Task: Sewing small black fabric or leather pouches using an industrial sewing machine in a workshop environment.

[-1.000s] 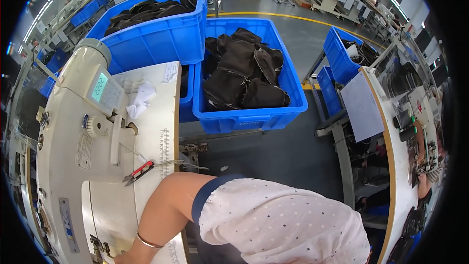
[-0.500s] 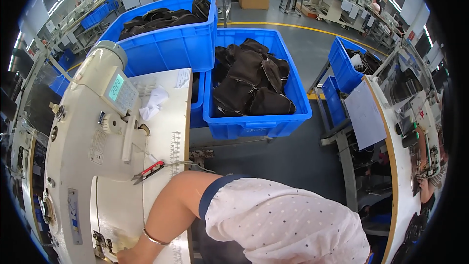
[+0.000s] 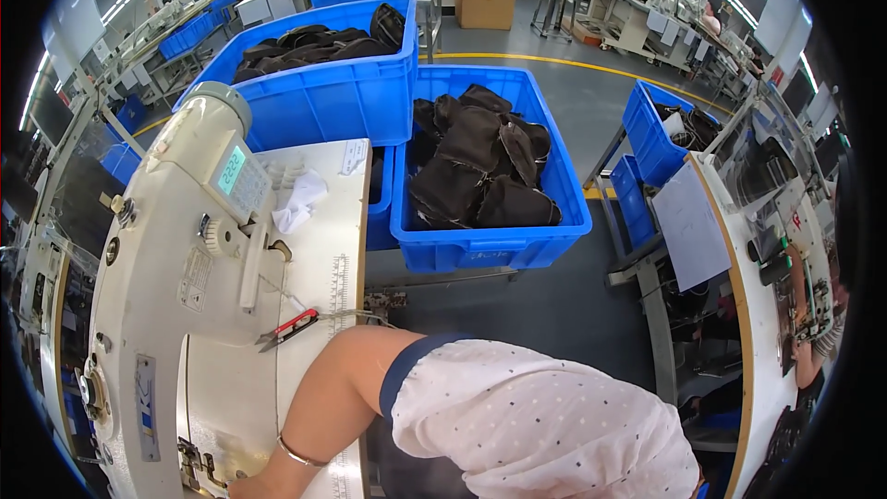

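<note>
One bare forearm with a thin metal bangle (image 3: 297, 455) is reaching under the cream industrial sewing machine (image 3: 176, 277) on the white worktop (image 3: 323, 249). Both hands are lying outside the frame, so their grip cannot be told. The red-handled thread snips (image 3: 288, 328) are lying just beside the arm; keeping the elbow off them looks advisable.

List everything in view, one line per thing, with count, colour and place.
sewing machine: one, cream with a small lit panel, on the table at left
sewing table: one, white, under the machine
thread snips: one, red handled, on the table beside the arm
white cloth: one, crumpled on the table's far end
blue bins: two large ones ahead, more at right and far back
dark fabric pieces: many, brown-black, piled in the bins
cardboard box: one, brown, on the floor far back
bracelet: one, thin, on the wrist
arm: one, reaching to the machine's base, white dotted sleeve; the hand is cut off by the lower edge
</note>
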Action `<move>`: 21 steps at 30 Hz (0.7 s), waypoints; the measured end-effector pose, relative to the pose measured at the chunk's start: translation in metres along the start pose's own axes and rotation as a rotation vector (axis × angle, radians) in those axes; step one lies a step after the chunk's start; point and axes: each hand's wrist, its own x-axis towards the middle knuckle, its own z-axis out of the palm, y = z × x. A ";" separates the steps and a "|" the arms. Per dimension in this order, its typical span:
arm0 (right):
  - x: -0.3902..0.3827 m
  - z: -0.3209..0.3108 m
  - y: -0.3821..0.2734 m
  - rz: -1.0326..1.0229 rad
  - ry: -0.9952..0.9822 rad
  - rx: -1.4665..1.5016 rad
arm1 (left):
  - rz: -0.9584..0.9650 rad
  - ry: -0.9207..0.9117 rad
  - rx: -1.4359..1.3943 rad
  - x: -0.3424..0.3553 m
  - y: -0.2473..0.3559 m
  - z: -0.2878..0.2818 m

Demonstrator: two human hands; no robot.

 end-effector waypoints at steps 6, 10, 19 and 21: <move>-0.007 0.003 0.001 -0.038 0.059 -0.019 | 0.007 -0.043 0.024 0.011 0.012 -0.003; -0.014 0.002 -0.004 -0.058 0.118 -0.017 | 0.088 -0.082 0.076 0.010 0.013 -0.003; -0.034 -0.005 -0.034 0.072 0.281 0.165 | -0.097 -0.124 -0.135 0.008 0.031 0.002; -0.045 -0.011 -0.032 0.054 0.150 0.076 | -0.115 -0.195 -0.151 0.018 0.037 -0.004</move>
